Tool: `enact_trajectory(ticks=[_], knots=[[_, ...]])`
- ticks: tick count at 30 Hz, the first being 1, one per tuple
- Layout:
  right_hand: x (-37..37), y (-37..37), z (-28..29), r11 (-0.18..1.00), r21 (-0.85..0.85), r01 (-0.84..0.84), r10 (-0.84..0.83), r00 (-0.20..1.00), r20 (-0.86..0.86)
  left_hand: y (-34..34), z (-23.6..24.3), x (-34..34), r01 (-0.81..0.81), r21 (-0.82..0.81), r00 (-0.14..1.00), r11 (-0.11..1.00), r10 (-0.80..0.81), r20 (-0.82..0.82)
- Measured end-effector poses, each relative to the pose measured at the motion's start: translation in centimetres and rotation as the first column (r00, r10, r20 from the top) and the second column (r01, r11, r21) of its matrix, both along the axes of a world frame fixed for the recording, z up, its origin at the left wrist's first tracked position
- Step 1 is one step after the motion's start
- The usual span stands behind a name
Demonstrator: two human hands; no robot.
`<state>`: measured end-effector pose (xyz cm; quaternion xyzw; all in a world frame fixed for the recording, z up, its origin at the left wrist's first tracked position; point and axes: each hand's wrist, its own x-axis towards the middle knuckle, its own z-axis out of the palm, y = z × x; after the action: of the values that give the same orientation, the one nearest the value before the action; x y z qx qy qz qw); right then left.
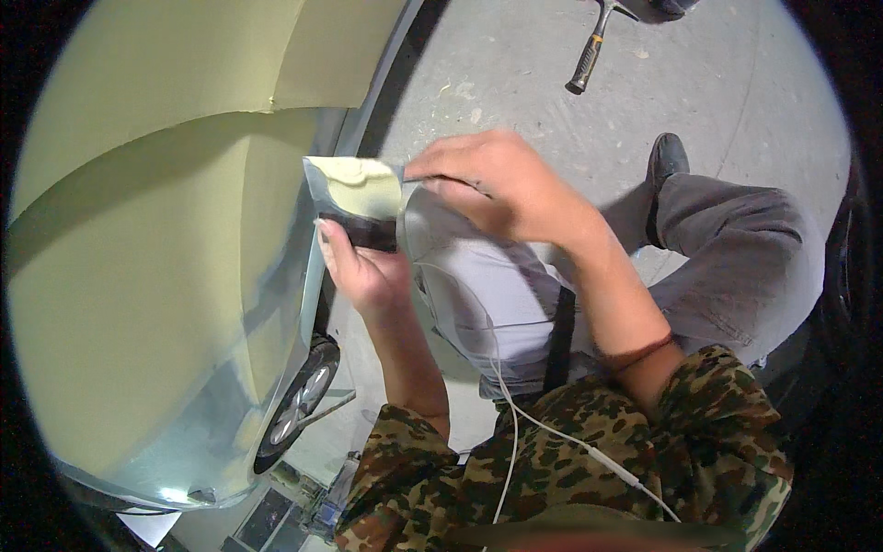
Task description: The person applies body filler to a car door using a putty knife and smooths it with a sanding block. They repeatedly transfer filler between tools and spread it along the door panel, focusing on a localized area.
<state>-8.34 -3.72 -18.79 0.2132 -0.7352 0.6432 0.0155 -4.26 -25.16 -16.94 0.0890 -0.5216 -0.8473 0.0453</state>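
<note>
My left hand (354, 271) grips a wide filler spreader (320, 195) with a grey blade and a black back edge; the thumb lies over its corner. A mound of pale yellow filler (363, 187) covers much of the blade. Just right of it, my right hand (515, 184) is closed, fingers bent, on a thin flat tool (410, 178) whose dark edge reaches the spreader's right side. Most of that tool is hidden by the fingers, so its kind is unclear. Left of both hands stands a car body panel (138, 285), coated in pale yellow with grey-blue patches.
A hammer (587, 60) with a black and yellow grip lies on the grey concrete floor (515, 55) ahead. My bent legs (727, 248) are at the right. Below the panel's edge is a car wheel (299, 405). A white cable (497, 354) hangs across my front.
</note>
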Motion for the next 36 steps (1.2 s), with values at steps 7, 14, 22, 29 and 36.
enact_trajectory(ticks=[7, 14, 22, 29, 36], knots=[[-4.4, -4.3, -7.9, 0.513, -0.447, 0.732, 0.032, 0.504, 0.863, -1.8, -0.2, 2.6, -0.175, -0.213, 0.983, 0.961, 0.181, 0.010], [-10.6, -8.9, -13.7, 0.285, -0.471, 0.835, 0.177, 0.437, 0.882, -3.0, -0.3, 4.5, -0.278, -0.154, 0.948, 0.948, 0.297, 0.117], [-12.3, -8.6, -11.3, 0.080, -0.521, 0.850, 0.157, 0.505, 0.848, -1.8, 0.3, 4.2, -0.317, -0.145, 0.924, 0.937, 0.340, 0.177], [-11.1, -9.2, -9.4, 0.092, -0.464, 0.881, 0.050, 0.462, 0.886, -1.2, 0.4, 4.2, -0.307, -0.116, 0.921, 0.945, 0.325, 0.212], [-11.2, -9.0, -10.5, 0.006, -0.409, 0.912, -0.071, 0.408, 0.910, -1.3, 0.5, 4.7, -0.235, -0.098, 0.948, 0.967, 0.250, 0.199]])
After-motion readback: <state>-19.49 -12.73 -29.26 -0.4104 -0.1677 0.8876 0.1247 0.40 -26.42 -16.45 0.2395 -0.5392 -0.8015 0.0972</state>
